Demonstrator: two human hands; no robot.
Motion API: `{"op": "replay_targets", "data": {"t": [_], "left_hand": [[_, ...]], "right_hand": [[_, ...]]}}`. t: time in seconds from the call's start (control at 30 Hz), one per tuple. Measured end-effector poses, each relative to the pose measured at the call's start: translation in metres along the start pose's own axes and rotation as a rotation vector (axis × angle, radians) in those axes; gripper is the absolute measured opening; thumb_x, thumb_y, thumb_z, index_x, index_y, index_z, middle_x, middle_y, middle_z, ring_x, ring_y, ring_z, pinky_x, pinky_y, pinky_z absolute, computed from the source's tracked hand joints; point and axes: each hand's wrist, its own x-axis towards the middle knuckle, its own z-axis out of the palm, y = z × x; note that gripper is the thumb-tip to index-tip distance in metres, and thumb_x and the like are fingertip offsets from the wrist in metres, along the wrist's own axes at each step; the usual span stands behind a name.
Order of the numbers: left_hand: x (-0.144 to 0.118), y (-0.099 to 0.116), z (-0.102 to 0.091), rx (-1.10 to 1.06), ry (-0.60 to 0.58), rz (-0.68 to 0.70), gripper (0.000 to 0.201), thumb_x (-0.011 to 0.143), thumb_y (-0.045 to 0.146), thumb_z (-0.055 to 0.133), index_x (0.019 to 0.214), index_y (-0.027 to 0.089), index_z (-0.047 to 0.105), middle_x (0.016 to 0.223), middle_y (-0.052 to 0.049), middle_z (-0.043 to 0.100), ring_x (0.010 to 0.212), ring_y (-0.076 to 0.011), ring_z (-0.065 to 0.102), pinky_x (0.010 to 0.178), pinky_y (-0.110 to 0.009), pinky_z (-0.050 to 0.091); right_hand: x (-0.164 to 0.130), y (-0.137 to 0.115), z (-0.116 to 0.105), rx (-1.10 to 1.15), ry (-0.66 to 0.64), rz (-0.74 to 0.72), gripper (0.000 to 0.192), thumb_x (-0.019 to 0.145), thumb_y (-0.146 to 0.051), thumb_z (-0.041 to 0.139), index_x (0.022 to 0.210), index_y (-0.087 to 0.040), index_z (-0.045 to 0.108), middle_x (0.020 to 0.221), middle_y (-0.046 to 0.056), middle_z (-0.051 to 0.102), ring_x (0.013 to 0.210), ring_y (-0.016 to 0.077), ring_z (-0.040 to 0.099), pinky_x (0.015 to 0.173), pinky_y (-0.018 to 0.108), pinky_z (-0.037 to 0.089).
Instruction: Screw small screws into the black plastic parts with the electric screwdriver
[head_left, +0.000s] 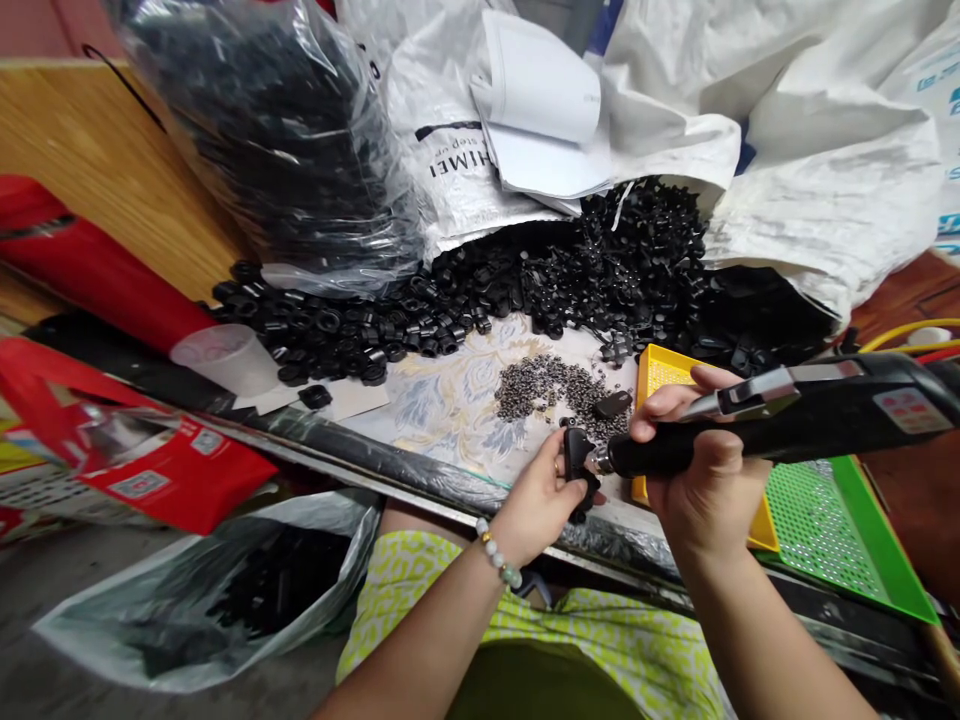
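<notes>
My left hand (541,497) is closed on a small black plastic part (576,462) near the table's front edge. In my right hand (705,480) is a black power screwdriver (810,415) with a silver lever, held level from the right. Its metal tip meets or nearly meets the black part; the exact contact is too small to tell. Just beyond my hands, many small metal screws (536,388) lie in a loose heap on the patterned tabletop, with a flat black piece (612,404) on them.
Black plastic pieces (615,270) are piled along the back under white sacks (810,170). A yellow tray (660,362) and a green perforated tray (832,530) are at the right. A clear cup (225,358) stands left; an open plastic bag (202,600) of black parts is below.
</notes>
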Motion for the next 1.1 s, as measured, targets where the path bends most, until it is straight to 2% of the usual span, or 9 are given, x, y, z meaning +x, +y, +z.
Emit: {"op": "replay_targets", "data": {"t": [0.27, 0.5, 0.7, 0.93, 1.1], "left_hand": [[0.0, 0.003, 0.001, -0.056, 0.005, -0.015, 0.047, 0.078, 0.01, 0.049, 0.121, 0.017, 0.034, 0.103, -0.008, 0.058, 0.068, -0.0104, 0.061, 0.063, -0.023, 0.046], [-0.003, 0.006, 0.003, -0.044, 0.034, -0.019, 0.046, 0.08, 0.013, 0.048, 0.124, 0.016, 0.031, 0.111, -0.011, 0.058, 0.072, -0.0131, 0.065, 0.07, -0.025, 0.047], [-0.005, 0.005, 0.009, 0.038, 0.114, 0.001, 0.044, 0.082, 0.019, 0.048, 0.124, 0.018, 0.033, 0.116, -0.01, 0.057, 0.069, -0.0121, 0.064, 0.068, -0.026, 0.05], [-0.006, 0.007, 0.009, 0.023, 0.108, -0.038, 0.044, 0.083, 0.018, 0.045, 0.126, 0.018, 0.032, 0.119, -0.011, 0.056, 0.068, -0.0112, 0.065, 0.068, -0.024, 0.05], [-0.007, 0.005, 0.007, 0.057, 0.074, -0.005, 0.048, 0.081, 0.016, 0.048, 0.126, 0.017, 0.031, 0.123, -0.014, 0.053, 0.072, -0.0128, 0.066, 0.073, -0.027, 0.05]], "right_hand": [[0.001, -0.001, 0.001, 0.028, -0.009, 0.003, 0.039, 0.071, -0.045, 0.065, 0.102, -0.023, 0.055, 0.075, -0.002, 0.059, 0.056, 0.0103, 0.055, 0.053, 0.026, 0.047], [0.0, -0.002, 0.002, 0.047, -0.007, 0.024, 0.035, 0.072, -0.042, 0.066, 0.101, -0.025, 0.054, 0.076, -0.002, 0.06, 0.058, 0.0101, 0.056, 0.056, 0.026, 0.048], [-0.001, 0.0, -0.001, 0.069, -0.026, 0.032, 0.04, 0.071, -0.043, 0.067, 0.104, -0.025, 0.053, 0.077, -0.002, 0.061, 0.058, 0.0101, 0.057, 0.054, 0.025, 0.048], [0.0, -0.013, -0.001, 0.076, -0.011, -0.029, 0.039, 0.072, -0.043, 0.066, 0.104, -0.022, 0.055, 0.076, -0.001, 0.06, 0.057, 0.0101, 0.056, 0.051, 0.025, 0.048], [-0.002, -0.009, -0.001, 0.082, -0.018, -0.024, 0.038, 0.072, -0.04, 0.067, 0.104, -0.022, 0.056, 0.077, -0.001, 0.061, 0.06, 0.0102, 0.057, 0.054, 0.025, 0.048]]}}
